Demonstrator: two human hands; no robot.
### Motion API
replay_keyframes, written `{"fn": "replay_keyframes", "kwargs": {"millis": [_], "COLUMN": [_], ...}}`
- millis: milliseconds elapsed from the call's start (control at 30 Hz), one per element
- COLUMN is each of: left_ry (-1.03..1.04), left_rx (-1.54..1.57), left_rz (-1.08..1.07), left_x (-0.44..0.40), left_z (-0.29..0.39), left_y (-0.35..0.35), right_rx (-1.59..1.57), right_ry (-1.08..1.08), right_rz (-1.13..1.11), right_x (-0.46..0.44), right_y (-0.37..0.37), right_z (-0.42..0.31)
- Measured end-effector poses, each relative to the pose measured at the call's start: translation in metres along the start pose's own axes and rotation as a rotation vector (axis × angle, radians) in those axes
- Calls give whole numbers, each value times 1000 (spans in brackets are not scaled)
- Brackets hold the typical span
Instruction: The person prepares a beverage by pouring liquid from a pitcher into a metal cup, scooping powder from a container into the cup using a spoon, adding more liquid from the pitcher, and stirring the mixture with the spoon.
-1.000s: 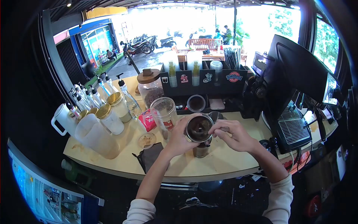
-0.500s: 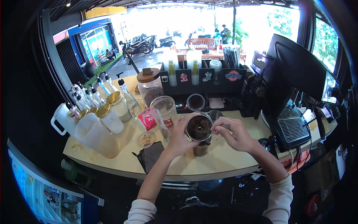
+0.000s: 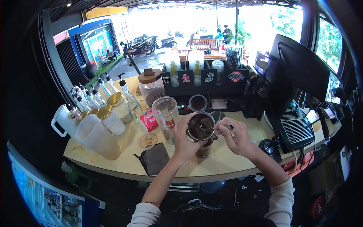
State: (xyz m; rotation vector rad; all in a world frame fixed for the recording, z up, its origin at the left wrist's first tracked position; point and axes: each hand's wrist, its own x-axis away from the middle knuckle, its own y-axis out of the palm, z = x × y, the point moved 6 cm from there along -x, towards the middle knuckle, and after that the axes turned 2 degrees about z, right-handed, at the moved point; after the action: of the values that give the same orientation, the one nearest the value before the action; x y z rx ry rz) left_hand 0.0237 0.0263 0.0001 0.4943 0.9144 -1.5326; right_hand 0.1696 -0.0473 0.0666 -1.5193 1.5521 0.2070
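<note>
Over the desk's (image 3: pixel 236 164) near edge, towards its middle, the left hand (image 3: pixel 184 143) has its grip clamped round a cup (image 3: pixel 193 124); the right hand's (image 3: pixel 239 139) is pinched on a spoon (image 3: pixel 231 127). Brisk stirring could slop dark liquid (image 3: pixel 203 130) onto the glass (image 3: pixel 204 152) below (the cup seems tilted).

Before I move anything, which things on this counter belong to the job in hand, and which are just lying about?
In use:
metal cup of dark liquid, in the left hand
spoon, in the right hand
probably the glass beneath the cup

Seemingly idle:
pink packet
dark cloth pouch
white pitcher
gold-lidded jars
</note>
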Motion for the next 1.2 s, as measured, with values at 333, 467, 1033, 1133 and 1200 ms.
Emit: {"fn": "replay_keyframes", "kwargs": {"millis": [333,467,1033,1133,1200], "left_ry": [23,13,99,83,79], "left_rx": [-1,69,18,14,24], "left_rz": [45,28,-102,-189,-220], "left_x": [4,5,-7,-6,-6], "left_z": [4,0,11,2,3], "left_y": [2,5,-4,0,1], "right_rx": [-56,-32,-95,-98,-130], "right_ry": [31,17,61,98,128], "right_rz": [-1,44,-52,-13,-18], "right_x": [4,5,0,0,-3], "right_y": [1,-1,-1,-5,-5], "right_z": [5,6,15,17,18]}}
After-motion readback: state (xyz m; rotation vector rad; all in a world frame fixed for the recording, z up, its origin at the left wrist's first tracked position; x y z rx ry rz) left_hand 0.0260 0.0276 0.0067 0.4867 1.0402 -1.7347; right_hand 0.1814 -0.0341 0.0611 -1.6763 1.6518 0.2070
